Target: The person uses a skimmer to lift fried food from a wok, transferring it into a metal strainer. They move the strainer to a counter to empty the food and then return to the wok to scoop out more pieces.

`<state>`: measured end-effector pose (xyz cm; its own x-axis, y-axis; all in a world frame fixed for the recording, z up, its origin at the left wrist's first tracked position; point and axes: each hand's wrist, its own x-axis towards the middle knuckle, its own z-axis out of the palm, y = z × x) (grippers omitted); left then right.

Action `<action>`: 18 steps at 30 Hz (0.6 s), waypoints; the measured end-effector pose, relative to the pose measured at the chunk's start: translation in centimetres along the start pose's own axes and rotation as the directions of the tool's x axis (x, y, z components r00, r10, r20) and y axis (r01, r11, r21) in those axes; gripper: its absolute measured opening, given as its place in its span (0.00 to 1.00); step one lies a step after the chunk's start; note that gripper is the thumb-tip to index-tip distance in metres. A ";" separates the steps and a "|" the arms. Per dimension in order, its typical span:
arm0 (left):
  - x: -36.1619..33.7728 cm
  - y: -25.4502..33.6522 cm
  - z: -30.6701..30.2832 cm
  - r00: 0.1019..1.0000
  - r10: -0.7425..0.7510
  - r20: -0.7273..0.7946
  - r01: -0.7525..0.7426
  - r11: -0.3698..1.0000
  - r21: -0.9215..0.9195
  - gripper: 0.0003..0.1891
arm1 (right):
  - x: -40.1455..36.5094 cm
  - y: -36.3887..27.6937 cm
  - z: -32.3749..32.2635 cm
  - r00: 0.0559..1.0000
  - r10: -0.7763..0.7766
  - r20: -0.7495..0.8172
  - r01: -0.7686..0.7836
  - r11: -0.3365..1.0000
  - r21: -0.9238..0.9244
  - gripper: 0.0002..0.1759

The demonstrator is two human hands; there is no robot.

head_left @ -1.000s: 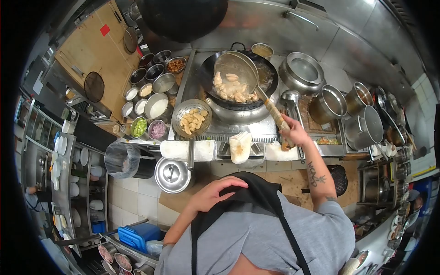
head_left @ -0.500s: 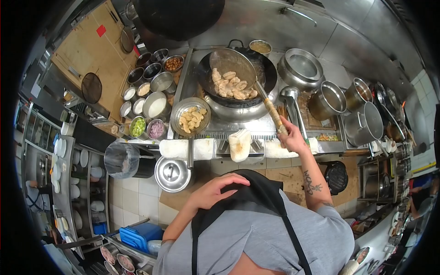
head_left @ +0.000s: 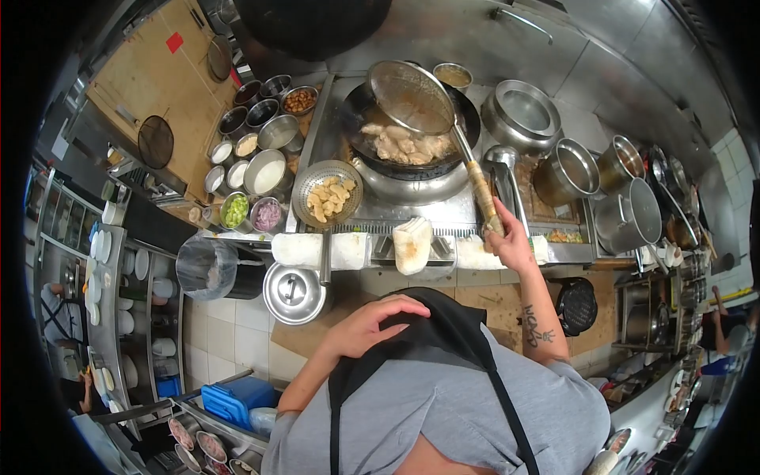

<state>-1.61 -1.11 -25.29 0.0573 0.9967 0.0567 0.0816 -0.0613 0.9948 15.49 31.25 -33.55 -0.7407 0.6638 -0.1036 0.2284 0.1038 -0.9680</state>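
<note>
My right hand [head_left: 511,237] is closed round the bamboo-wrapped handle of a wire-mesh strainer [head_left: 410,96]. The strainer's round mesh is tilted up over a black wok [head_left: 351,119], and no food shows in it. Chicken wings [head_left: 405,146] lie in the wok just below the mesh. At my waist, my left hand [head_left: 372,321] rests with fingers stretched out against the black apron [head_left: 451,317]. A perforated ladle [head_left: 327,218] with pale browned pieces [head_left: 331,198] sits left of the wok, its handle pointing toward me.
Bowls of ingredients, such as chopped greens [head_left: 236,210] and diced onion [head_left: 267,214], stand at left. To the right are a metal ladle [head_left: 507,155] and steel pots [head_left: 566,170]. Folded towels [head_left: 413,245] lie along the stove's edge. A lined bin [head_left: 207,269] stands below left.
The strainer has tipped up and away from the wings, which have slid out of it into the wok. My left hand stays at the apron.
</note>
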 end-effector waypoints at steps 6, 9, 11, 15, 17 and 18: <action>0.1 -0.1 0.4 1.000 -0.012 -0.025 0.012 1.000 0.004 0.21 | 4.3 -0.3 -3.6 0.979 -0.170 -0.111 0.156 0.980 -0.123 0.42; 0.2 -0.7 0.9 0.999 0.003 -0.048 -0.003 1.000 0.018 0.21 | 9.4 -2.5 -6.2 0.950 -0.237 -0.201 0.135 0.897 -0.420 0.40; 0.3 -1.5 1.4 0.997 0.038 -0.072 -0.036 0.999 0.028 0.21 | 13.7 -3.2 -7.1 0.878 -0.413 -0.244 0.216 0.795 -0.567 0.39; 0.2 -4.0 2.2 0.992 0.081 -0.095 -0.085 0.995 -0.043 0.29 | 21.1 -1.6 -7.0 0.864 -0.424 -0.272 0.066 0.630 -0.774 0.44; -0.1 -4.8 3.0 0.991 0.019 -0.132 -0.032 0.995 -0.093 0.35 | 23.5 -1.4 -6.4 0.892 -0.298 -0.341 -0.098 0.609 -0.787 0.42; 0.0 -5.0 3.3 0.988 -0.011 -0.151 -0.007 0.993 -0.120 0.39 | 25.6 -0.6 -6.9 0.915 -0.249 -0.318 -0.109 0.607 -0.787 0.44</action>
<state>1.28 -1.00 -30.57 -0.0946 0.9938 0.0577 -0.0392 -0.0616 0.9973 0.76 53.26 -34.07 -0.5333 0.8170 0.2193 0.7167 0.5741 -0.3960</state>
